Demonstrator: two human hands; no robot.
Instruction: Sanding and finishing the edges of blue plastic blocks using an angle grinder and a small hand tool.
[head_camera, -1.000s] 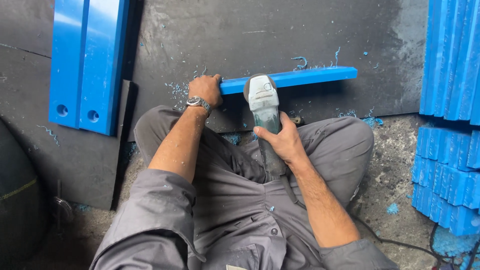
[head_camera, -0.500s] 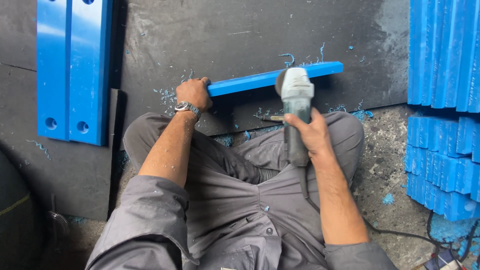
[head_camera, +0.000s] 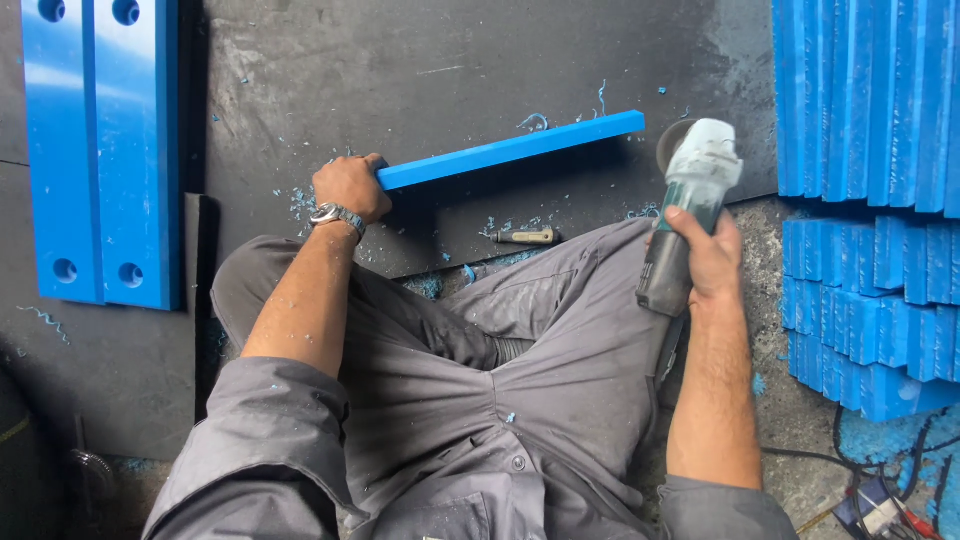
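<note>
Fingers of your left hand (head_camera: 350, 187) clamp the near end of one blue bar (head_camera: 510, 150) at frame centre on the dark floor mat (head_camera: 420, 60), while your right hand (head_camera: 705, 255) grips one angle grinder (head_camera: 685, 200) off the bar's far end. Keep that end pinned flat and the disc away from your knee; two drilled blue plates (head_camera: 100, 150) lie upper left, one small tool (head_camera: 525, 237) beside your leg.
</note>
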